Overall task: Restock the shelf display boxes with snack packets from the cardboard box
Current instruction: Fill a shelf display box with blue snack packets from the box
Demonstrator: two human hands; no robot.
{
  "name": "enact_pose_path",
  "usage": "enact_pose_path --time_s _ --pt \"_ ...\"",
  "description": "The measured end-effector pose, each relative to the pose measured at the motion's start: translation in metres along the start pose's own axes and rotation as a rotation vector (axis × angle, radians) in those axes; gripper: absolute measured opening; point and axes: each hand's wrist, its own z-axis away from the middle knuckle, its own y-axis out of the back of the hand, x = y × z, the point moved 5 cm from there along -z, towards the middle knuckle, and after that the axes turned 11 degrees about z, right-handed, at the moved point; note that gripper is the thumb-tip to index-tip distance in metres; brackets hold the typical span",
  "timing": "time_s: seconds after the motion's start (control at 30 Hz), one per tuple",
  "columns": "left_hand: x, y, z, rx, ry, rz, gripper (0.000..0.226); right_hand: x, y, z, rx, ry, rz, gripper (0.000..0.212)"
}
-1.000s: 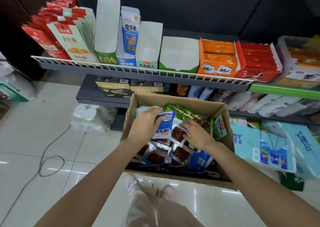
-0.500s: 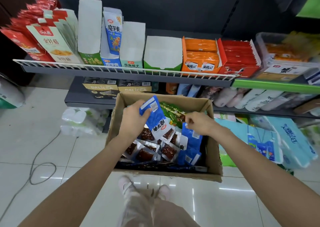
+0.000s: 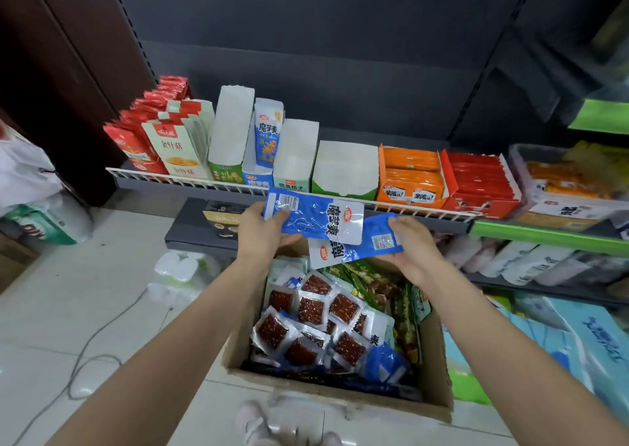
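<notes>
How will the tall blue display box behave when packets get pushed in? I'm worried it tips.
The blue display box looks like thin card, tall and narrow, so probably light and apt to tip or slide. Neighbouring boxes and the wire rail in front should steady it. The blue packet in the left hand looks floppy, so it may buckle.

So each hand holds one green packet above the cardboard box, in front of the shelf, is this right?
Not quite: the packets are blue, not green. In the head view the left hand grips one blue packet and the right hand grips a second blue packet, both above the cardboard box, in front of the shelf. Green packets lie only inside the box.
</notes>
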Motion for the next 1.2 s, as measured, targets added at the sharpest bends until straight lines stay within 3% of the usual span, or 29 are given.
enact_pose_path --time_s 0.3,0.4,0.5,0.6,0.7,0.9,1.1,1.2 --pt "0.012 0.022 -0.027 0.135 0.075 0.130 0.011 -0.036 -0.043 -0.003 -0.057 0.071 -0.118 0.004" --pt "0.016 0.028 -0.046 0.159 0.135 0.283 0.012 -0.045 -0.059 -0.016 -0.039 0.061 -0.154 0.022" --pt "0.020 0.035 -0.070 0.168 0.173 0.315 0.021 -0.052 -0.087 -0.030 -0.030 0.002 -0.282 0.011" --pt "0.023 0.035 -0.099 0.124 0.210 0.310 0.038 -0.061 -0.122 -0.041 -0.047 -0.058 -0.454 0.024" --pt "0.028 0.023 -0.122 0.002 0.271 0.277 0.036 -0.076 -0.157 -0.048 -0.091 -0.039 -0.487 0.021" --pt "0.044 0.015 -0.158 -0.226 0.243 0.213 0.014 -0.104 -0.197 -0.071 -0.091 0.148 -0.279 0.027" --pt "0.050 0.020 -0.186 -0.326 0.238 0.324 0.014 -0.111 -0.210 -0.092 -0.026 0.165 0.027 0.032" --pt "0.050 0.020 -0.198 -0.332 0.145 0.198 0.022 -0.113 -0.219 -0.096 -0.078 0.156 0.135 0.037"
